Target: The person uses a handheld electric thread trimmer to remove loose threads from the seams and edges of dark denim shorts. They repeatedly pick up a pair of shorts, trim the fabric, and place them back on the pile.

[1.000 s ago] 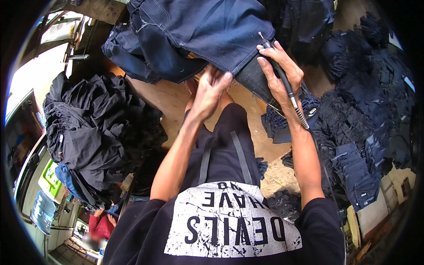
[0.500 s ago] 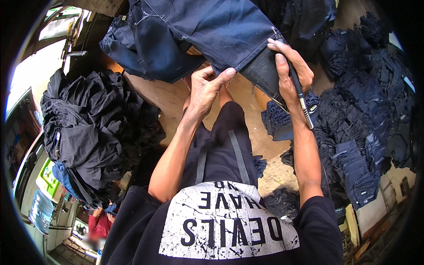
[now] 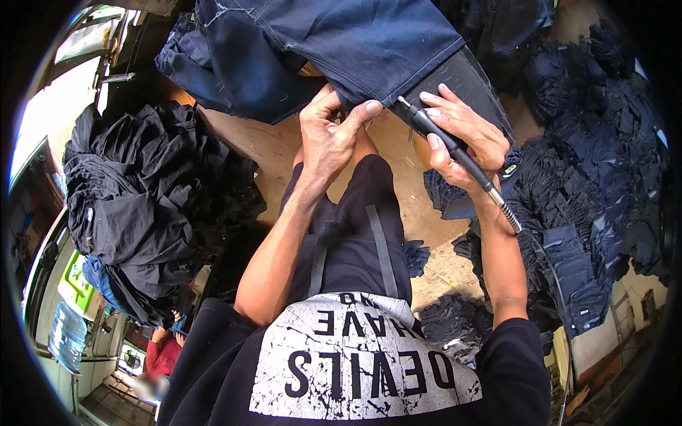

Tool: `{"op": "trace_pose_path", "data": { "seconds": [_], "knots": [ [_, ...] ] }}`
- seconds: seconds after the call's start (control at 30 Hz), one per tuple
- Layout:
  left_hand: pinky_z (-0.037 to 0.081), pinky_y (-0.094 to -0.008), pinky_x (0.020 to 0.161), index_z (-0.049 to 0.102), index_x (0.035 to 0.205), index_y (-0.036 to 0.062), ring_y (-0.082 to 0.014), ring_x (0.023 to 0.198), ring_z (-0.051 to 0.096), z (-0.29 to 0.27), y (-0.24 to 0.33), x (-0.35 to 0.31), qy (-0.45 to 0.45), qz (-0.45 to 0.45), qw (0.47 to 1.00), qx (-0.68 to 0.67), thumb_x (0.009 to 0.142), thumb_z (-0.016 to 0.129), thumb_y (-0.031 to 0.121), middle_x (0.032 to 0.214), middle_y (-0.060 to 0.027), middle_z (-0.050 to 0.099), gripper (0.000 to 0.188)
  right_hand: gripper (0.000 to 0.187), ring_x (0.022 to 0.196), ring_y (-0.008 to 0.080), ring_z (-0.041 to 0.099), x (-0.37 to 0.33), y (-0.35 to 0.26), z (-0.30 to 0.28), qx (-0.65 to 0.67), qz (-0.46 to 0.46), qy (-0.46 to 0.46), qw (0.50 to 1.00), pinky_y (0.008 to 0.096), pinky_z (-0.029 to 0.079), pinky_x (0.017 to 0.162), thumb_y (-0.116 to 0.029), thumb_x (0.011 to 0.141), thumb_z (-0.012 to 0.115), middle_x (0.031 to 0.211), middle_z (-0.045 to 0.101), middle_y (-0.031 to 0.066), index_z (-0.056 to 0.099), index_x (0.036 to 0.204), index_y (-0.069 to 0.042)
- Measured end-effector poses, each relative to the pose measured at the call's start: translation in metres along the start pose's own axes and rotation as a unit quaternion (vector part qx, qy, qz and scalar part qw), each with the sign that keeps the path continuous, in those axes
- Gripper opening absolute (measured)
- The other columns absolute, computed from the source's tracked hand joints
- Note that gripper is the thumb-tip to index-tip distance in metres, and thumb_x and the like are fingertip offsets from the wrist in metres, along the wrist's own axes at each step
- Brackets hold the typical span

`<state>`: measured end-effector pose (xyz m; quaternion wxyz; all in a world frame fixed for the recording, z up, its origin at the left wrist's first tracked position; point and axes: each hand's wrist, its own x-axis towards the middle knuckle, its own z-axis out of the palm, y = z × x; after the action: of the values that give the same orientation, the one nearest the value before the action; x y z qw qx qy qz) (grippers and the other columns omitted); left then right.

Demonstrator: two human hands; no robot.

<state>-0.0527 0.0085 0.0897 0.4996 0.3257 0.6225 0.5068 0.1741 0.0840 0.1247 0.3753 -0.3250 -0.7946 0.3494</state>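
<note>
1. Downward and leftward along the hem moved the tip of my slim black pen-shaped tool (image 3: 462,158) with its coiled metal neck, compared with half a second before.
2. My right hand (image 3: 474,133) was closed around that tool's barrel.
3. My left hand (image 3: 329,135) pinched the near corner of the dark-blue stitched cloth garment (image 3: 355,46), some fingertips hidden.
4. That garment was spread ahead of me, over a flat black panel (image 3: 465,82) jutting past its hem.
5. Leftward stood a crumpled black cloth heap (image 3: 142,206).
</note>
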Motion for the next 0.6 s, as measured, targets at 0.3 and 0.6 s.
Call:
{"op": "trace_pose_path", "data": {
  "seconds": [0.3,0.6],
  "knots": [
    [0.049,-0.0307,0.071,0.083,0.096,-0.0005,-0.0117,0.083,0.064,-0.001,-0.001,0.001,0.004,0.000,0.999,0.038,0.090,0.092,0.011,0.092,-0.0031,0.070,0.016,0.026,0.113,0.0437,0.080,-0.002,-0.002,-0.003,0.005,0.001,-0.001,1.000,0.0628,0.058,0.109,0.001,0.089,0.070,0.106,0.081,0.0248,0.076,0.113,0.009],
    [0.052,-0.0325,0.073,0.081,0.096,-0.0016,-0.0190,0.080,0.068,0.001,-0.010,0.004,0.033,0.119,0.987,0.107,0.085,0.091,0.005,0.092,-0.0079,0.073,0.016,0.027,0.112,0.0373,0.082,-0.002,0.001,0.001,0.002,-0.002,-0.008,1.000,0.0560,0.061,0.110,0.004,0.079,0.076,0.100,0.082,0.0181,0.079,0.105,0.003]
  ]
}}
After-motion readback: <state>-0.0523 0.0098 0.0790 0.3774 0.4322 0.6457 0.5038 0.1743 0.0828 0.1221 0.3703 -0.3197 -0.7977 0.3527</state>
